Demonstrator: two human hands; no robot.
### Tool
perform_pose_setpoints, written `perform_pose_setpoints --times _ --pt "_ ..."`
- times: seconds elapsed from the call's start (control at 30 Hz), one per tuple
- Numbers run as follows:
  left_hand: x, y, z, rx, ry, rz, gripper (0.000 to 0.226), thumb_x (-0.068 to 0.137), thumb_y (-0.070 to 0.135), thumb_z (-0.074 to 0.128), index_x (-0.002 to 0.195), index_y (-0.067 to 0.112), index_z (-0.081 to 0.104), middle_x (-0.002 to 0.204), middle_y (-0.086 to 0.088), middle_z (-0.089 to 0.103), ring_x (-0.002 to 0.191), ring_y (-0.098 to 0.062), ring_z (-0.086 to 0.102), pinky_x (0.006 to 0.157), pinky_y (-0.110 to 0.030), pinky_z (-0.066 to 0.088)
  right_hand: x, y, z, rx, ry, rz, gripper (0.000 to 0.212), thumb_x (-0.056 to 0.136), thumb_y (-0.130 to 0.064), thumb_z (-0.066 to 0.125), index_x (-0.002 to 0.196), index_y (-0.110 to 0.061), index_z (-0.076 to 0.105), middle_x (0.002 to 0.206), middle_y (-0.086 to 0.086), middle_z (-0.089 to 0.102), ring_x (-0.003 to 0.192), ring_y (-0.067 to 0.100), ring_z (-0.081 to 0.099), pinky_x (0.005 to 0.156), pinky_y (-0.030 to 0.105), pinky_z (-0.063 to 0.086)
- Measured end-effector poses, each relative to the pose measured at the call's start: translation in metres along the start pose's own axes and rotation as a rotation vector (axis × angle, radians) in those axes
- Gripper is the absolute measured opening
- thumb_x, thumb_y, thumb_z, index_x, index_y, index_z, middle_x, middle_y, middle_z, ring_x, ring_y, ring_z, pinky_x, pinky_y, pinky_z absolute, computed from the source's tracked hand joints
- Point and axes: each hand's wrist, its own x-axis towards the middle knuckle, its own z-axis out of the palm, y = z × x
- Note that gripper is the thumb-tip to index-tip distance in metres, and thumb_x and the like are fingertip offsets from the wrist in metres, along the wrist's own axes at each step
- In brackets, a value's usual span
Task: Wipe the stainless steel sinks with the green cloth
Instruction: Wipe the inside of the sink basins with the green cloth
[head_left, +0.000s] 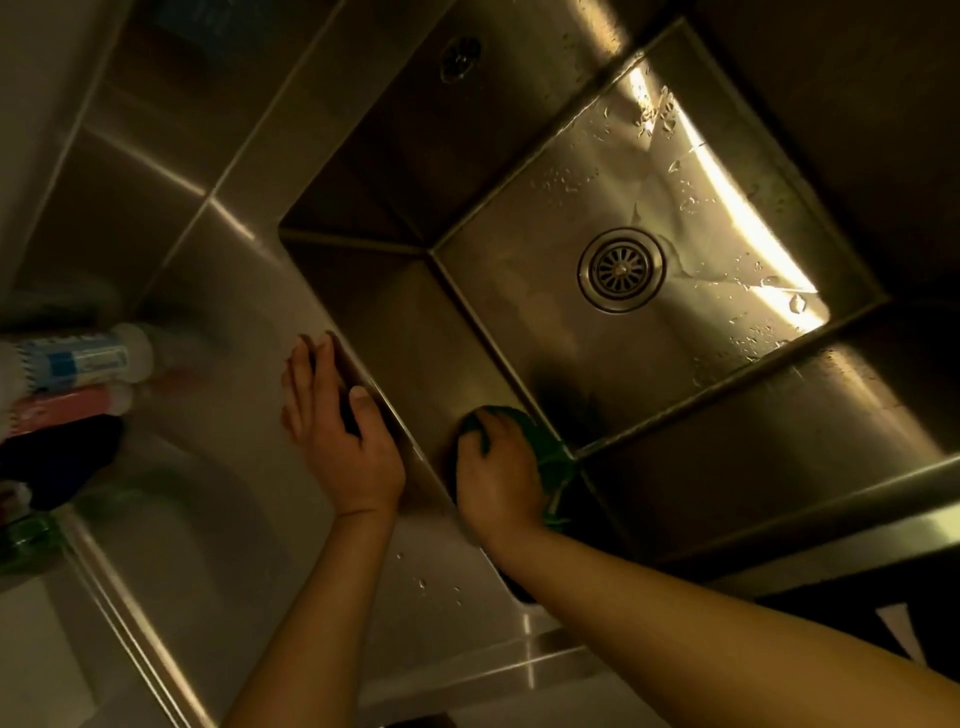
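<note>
Green cloth (545, 457) is bunched under the right hand (498, 478), fingers closed on it, pressed into the sink (519, 312) basin's 6 o'clock corner, apparently to scrub that seam. Left hand (337, 421) lies flat and empty on the rim at 8 o'clock, likely bracing. Bottles (72, 374) crowd the tabletop (223, 364) at 9 o'clock, clear of the work; droplets remain near the drain (621, 270).

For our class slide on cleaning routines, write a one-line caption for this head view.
Right hand presses the green cloth into the sink corner; left hand rests on its rim.
</note>
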Motion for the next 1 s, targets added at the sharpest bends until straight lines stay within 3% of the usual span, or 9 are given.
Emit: perform_pose_setpoints --times 0.2,0.37,0.53,0.6,0.67,0.7,0.87,1.0 --pt "-0.001 0.002 0.0 -0.009 0.016 0.005 0.057 0.102 0.022 0.044 0.158 0.018 0.04 0.169 -0.005 0.029 0.157 -0.023 0.022 0.126 -0.051 0.018 -0.026 -0.013 -0.002 0.067 -0.098 -0.308 0.054 0.098 -0.045 0.044 0.15 -0.034 0.046 0.161 -0.007 0.035 0.147 0.012 0.031 0.121 0.037 0.03" --pt "-0.001 -0.003 0.002 -0.022 0.029 0.019 0.056 0.103 0.019 0.045 0.159 0.021 0.039 0.169 -0.003 0.028 0.158 -0.022 0.021 0.127 -0.048 0.016 -0.003 -0.032 -0.025 0.164 -0.164 -0.352 0.047 0.099 -0.022 0.062 0.145 -0.018 0.055 0.151 0.001 0.051 0.139 0.014 0.046 0.119 0.035 0.036" --pt "0.0 -0.011 0.005 -0.049 0.047 0.041 0.055 0.103 0.018 0.045 0.158 0.027 0.04 0.168 0.001 0.031 0.157 -0.019 0.024 0.125 -0.052 0.021 -0.003 -0.036 -0.048 0.11 -0.177 -0.376 0.046 0.099 -0.019 0.06 0.144 -0.02 0.056 0.142 0.004 0.06 0.123 0.018 0.06 0.107 0.038 0.049" --pt "-0.001 -0.01 0.004 -0.06 0.061 0.039 0.053 0.104 0.018 0.042 0.156 0.026 0.043 0.167 0.0 0.034 0.156 -0.02 0.026 0.124 -0.053 0.023 -0.007 -0.03 -0.055 0.086 -0.185 -0.375 0.044 0.099 -0.021 0.059 0.143 -0.024 0.058 0.125 0.001 0.068 0.101 0.007 0.068 0.088 0.024 0.056" --pt "-0.008 -0.007 0.005 -0.096 0.093 0.005 0.05 0.105 0.017 0.039 0.154 0.022 0.046 0.165 -0.002 0.038 0.154 -0.022 0.03 0.123 -0.053 0.026 -0.005 -0.025 -0.064 0.086 -0.2 -0.343 0.042 0.099 -0.024 0.058 0.14 -0.028 0.06 0.098 -0.009 0.071 0.07 -0.007 0.066 0.059 0.009 0.048" --pt "-0.016 -0.004 0.005 -0.118 0.107 -0.02 0.049 0.106 0.016 0.039 0.154 0.02 0.046 0.164 -0.003 0.038 0.154 -0.023 0.031 0.123 -0.054 0.027 -0.003 -0.023 -0.07 0.079 -0.208 -0.331 0.041 0.099 -0.024 0.058 0.139 -0.029 0.061 0.091 -0.014 0.069 0.064 -0.009 0.065 0.053 0.006 0.044" --pt "-0.095 0.018 0.008 -0.136 0.016 -0.008 0.05 0.108 0.018 0.037 0.158 0.016 0.039 0.168 -0.005 0.032 0.157 -0.024 0.023 0.122 -0.061 0.022 0.006 -0.024 -0.096 0.004 -0.228 -0.347 0.038 0.097 -0.023 0.06 0.135 -0.028 0.066 0.091 -0.011 0.07 0.066 -0.013 0.064 0.056 0.003 0.044" --pt "-0.16 0.046 0.012 -0.126 -0.08 0.003 0.053 0.105 0.021 0.037 0.158 0.018 0.036 0.17 -0.005 0.025 0.159 -0.027 0.017 0.12 -0.067 0.021 0.009 -0.021 -0.122 -0.232 -0.3 -0.335 0.04 0.096 -0.03 0.059 0.136 -0.032 0.064 0.107 -0.01 0.07 0.074 -0.019 0.058 0.06 -0.002 0.04"
